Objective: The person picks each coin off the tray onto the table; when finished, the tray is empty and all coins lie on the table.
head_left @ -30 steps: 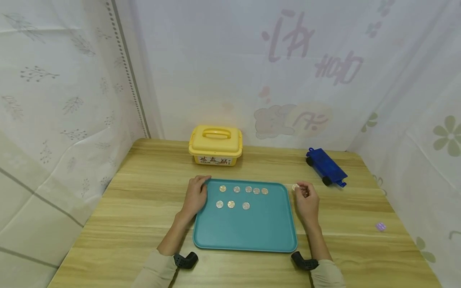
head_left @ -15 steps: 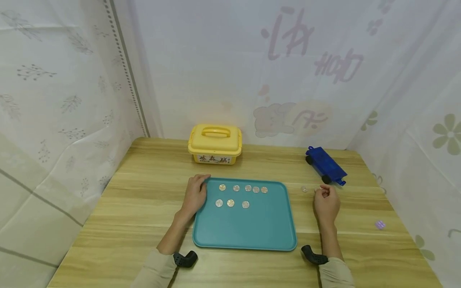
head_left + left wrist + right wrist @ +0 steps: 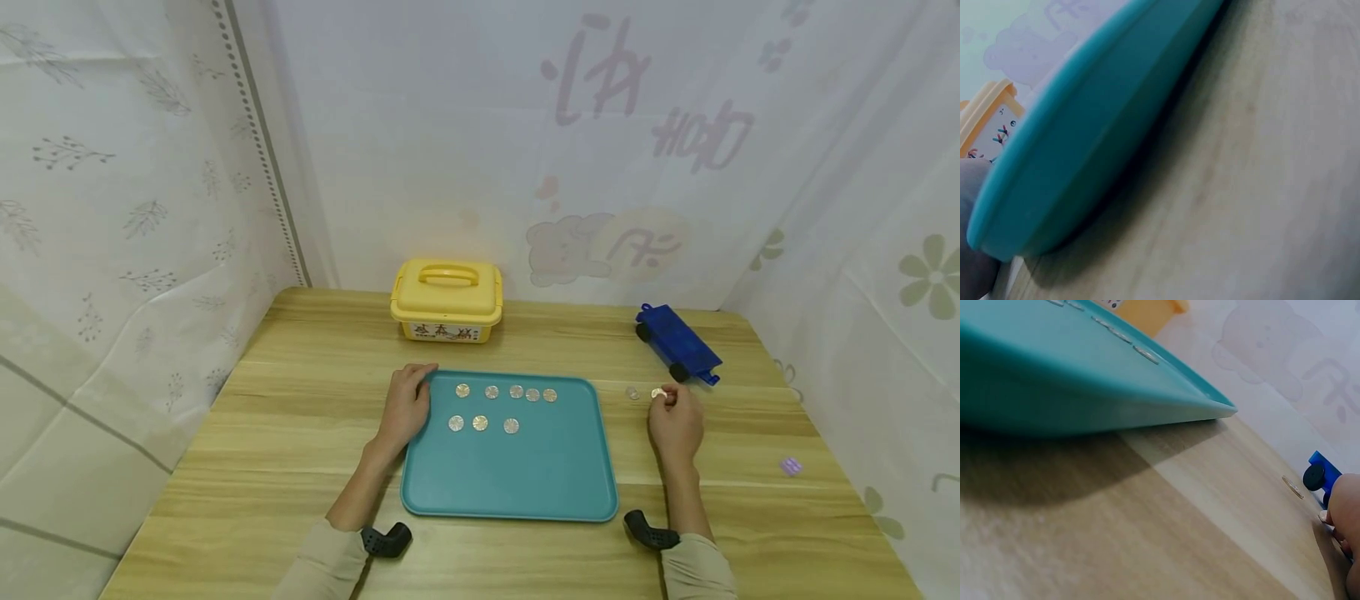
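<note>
My right hand (image 3: 675,421) is on the table right of the tray, thumb and fingertips pinching the edge of a gold-coloured coin (image 3: 658,393). Just left of it a silvery coin (image 3: 632,392) lies flat on the wood; a coin (image 3: 1292,487) also shows near the fingers in the right wrist view. My left hand (image 3: 406,408) rests against the far left corner of the teal tray (image 3: 517,479), fingers laid along its rim. Two rows of coins, silver and gold, lie on the tray, among them a gold one (image 3: 480,423) and a silver one (image 3: 512,426).
Behind the tray stands a yellow lidded box (image 3: 447,302) with a handle. A blue wheeled toy wagon (image 3: 678,343) sits just beyond my right hand. A small purple cube (image 3: 791,467) lies at the right. Patterned white cloth (image 3: 480,150) hangs around the table.
My right hand let go of a coin on the table beside the tray, then moved right to another coin, which now shows more clearly at its fingertips. My left hand stayed at the tray.
</note>
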The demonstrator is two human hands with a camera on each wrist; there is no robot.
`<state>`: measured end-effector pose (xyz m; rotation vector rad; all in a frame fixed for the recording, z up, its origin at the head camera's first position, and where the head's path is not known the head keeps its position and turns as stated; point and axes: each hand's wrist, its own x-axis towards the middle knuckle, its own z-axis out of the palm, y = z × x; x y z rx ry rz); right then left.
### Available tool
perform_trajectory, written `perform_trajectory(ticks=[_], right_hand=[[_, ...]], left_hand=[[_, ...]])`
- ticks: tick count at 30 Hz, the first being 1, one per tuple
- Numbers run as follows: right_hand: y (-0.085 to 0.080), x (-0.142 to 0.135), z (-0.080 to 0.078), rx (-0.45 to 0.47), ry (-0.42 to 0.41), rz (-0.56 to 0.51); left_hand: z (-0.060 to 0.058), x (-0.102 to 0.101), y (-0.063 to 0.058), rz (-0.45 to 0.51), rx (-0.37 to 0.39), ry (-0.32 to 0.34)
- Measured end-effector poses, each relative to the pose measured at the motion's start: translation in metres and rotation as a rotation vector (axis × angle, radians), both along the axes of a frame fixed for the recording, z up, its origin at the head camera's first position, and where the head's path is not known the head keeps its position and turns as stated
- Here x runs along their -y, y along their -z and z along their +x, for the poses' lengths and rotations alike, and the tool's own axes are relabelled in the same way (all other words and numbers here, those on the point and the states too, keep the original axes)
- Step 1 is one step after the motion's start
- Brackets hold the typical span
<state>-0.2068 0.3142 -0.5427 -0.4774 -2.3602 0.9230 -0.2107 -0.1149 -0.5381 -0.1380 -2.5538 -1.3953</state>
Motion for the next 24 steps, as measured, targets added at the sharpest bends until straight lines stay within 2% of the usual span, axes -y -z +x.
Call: perform_trajectory(ticks=[18,24], right_hand=[[0.0005,0.0021,0.0008,0.009,0.007,0.06],[0.0002,0.0017,0.0005,0.033,0.0,0.047]], left_hand=[[-0.0006,0.0002,0.0017,0.001,-0.007,-0.002],[-0.0006,0.0008,0.0017,0.006,-0.007,-0.002]])
